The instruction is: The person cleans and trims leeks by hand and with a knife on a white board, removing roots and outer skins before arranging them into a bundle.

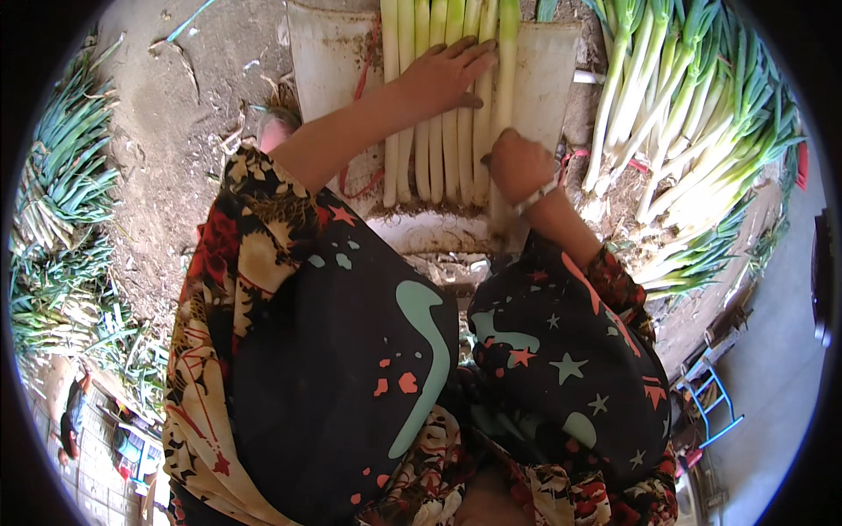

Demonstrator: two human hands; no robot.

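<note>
Long green onions [436,151] lie side by side in a row on a dirty white panel [539,72] in front of me, roots towards me. My left hand [457,69] rests palm down across them, fingers spread. On the right end of the row, my right hand [523,164] is closed around the lower white stalk of one green onion [505,85]. A bracelet circles that wrist. Red string [360,191] runs out on the left of the row, and more red string [572,156] shows right of my right hand. The stretch under the onions is hidden.
A large heap of green onions [697,118] lies on the right. Bundled green onions [62,164] lie on the dirt ground [158,118] at far left. My patterned knees [342,315] rise close below the panel. A blue metal frame [714,401] stands lower right; a person [74,414] is at lower left.
</note>
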